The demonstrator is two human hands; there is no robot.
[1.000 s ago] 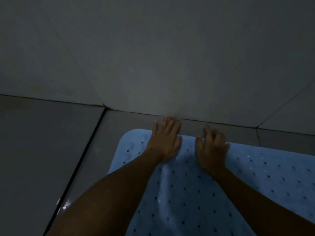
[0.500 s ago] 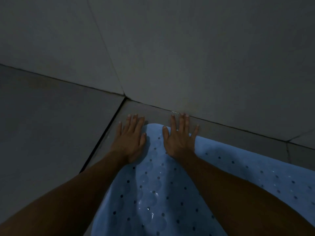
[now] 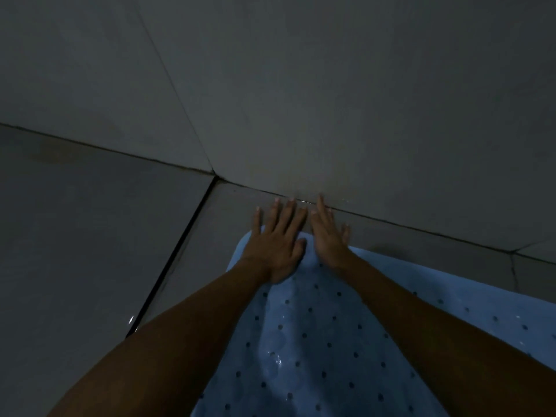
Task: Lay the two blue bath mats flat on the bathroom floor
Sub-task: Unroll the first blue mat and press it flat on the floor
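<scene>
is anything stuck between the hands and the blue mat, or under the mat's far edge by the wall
Nothing visible. The left hand and right hand press flat, fingers straight, directly on the far edge of the blue mat, fingertips reaching the bare floor tile by the wall. What lies under the mat is hidden.

Blue bath mat [image 3: 316, 350]: looks like soft rubber or plastic, perforated with small round holes, raised bubble texture faintly showing, wet glints being caught near its middle. Floor tiles [image 3: 90, 236]: grey, smooth, slight sheen being shown, dark grout line glinting wet at the mat's left edge. Wall tiles [image 3: 361, 100]: grey, smooth, looking matt in dim light.
</scene>
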